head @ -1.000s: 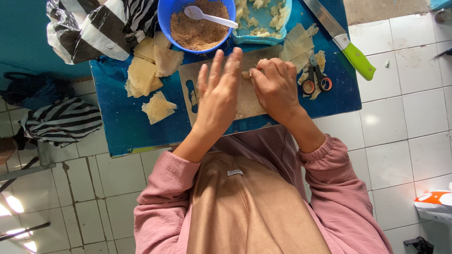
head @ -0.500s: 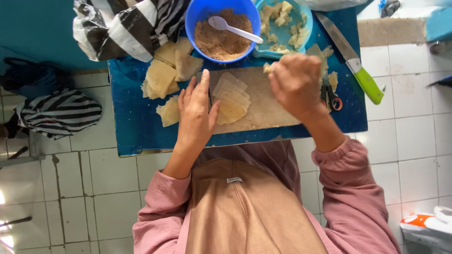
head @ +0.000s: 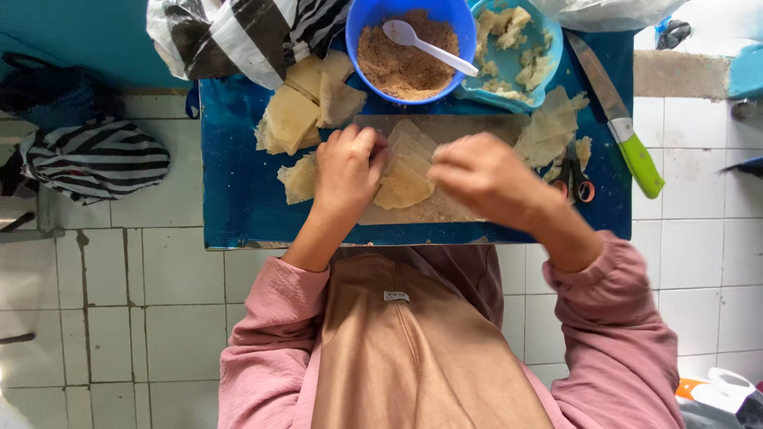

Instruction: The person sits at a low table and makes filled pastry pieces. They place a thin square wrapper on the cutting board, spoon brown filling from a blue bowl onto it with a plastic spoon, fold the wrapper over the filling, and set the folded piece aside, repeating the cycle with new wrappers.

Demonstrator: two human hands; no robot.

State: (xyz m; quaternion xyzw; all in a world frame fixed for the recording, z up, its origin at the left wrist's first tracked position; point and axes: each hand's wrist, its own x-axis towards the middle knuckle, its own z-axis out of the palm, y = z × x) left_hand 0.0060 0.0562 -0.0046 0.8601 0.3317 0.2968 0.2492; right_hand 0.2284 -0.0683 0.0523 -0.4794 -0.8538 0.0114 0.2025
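Desk (head: 238, 206): blue top, glossy, looks worn and wet in patches. Pastry sheets (head: 405, 171): thin, pale, matt, dry-looking dough, edges uneven. Board (head: 461, 127) beneath them: light wood or card, matt; which of the two cannot be told. Bowl (head: 373, 79): blue plastic, smooth, holding coarse brown crumb. Spoon (head: 425, 44): white plastic, glossy. Knife (head: 616, 111): grey metal blade, dull sheen, with green plastic handle. Bag (head: 238, 36): striped black-and-white plastic film, shiny, creased. Floor (head: 159, 318): white glazed tile, stained grout. Sleeves (head: 620, 342): pink knit cloth, matt.
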